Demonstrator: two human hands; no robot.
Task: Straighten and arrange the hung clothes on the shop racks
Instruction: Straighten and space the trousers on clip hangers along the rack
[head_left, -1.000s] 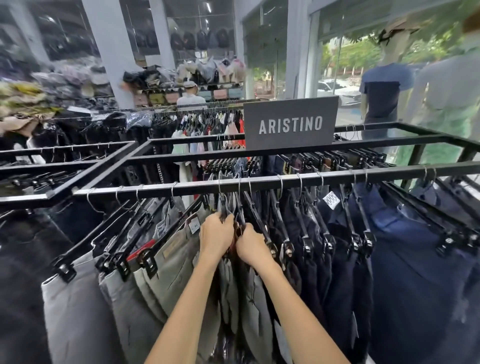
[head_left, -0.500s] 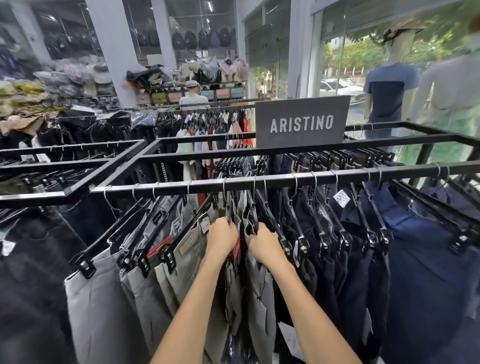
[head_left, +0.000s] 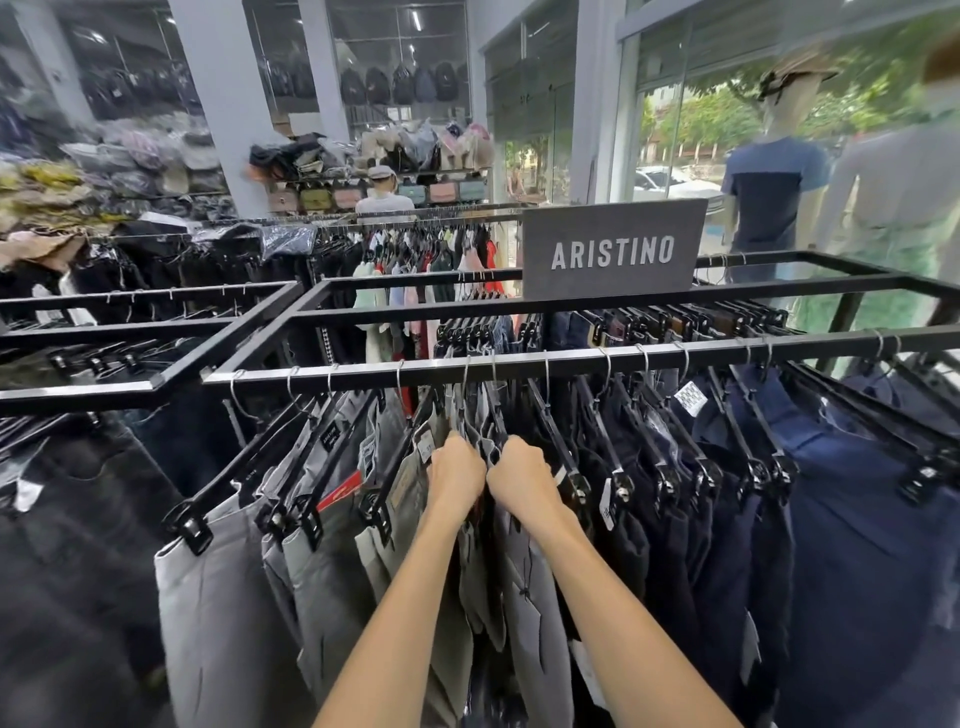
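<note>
Head view: both bare forearms reach forward from the bottom edge to the middle of the front rail (head_left: 571, 358), a silver bar on the near side of a black rack frame (head_left: 779, 288). The left hand (head_left: 457, 475) and the right hand (head_left: 519, 478) sit side by side, knuckles almost touching, just below the rail. The fingers (head_left: 453, 451) of each hand are curled forward and closed on the tops of the grey trousers (head_left: 218, 597) where that group ends, though the fingertips themselves are hidden among the fabric. The grey trousers hang from black clip hangers (head_left: 291, 467) to the left of the hands, fanned out at a slant, with paper tags on the waistbands. To the right of the hands hang navy trousers (head_left: 841, 530) on the same kind of hangers, packed closer together near the hands and spread wider towards the right end. A grey sign (head_left: 613, 249) reading ARISTINO stands on the rack's rear bar. Beyond it, a mannequin (head_left: 774, 182) in a blue T-shirt stands by the window.
</note>
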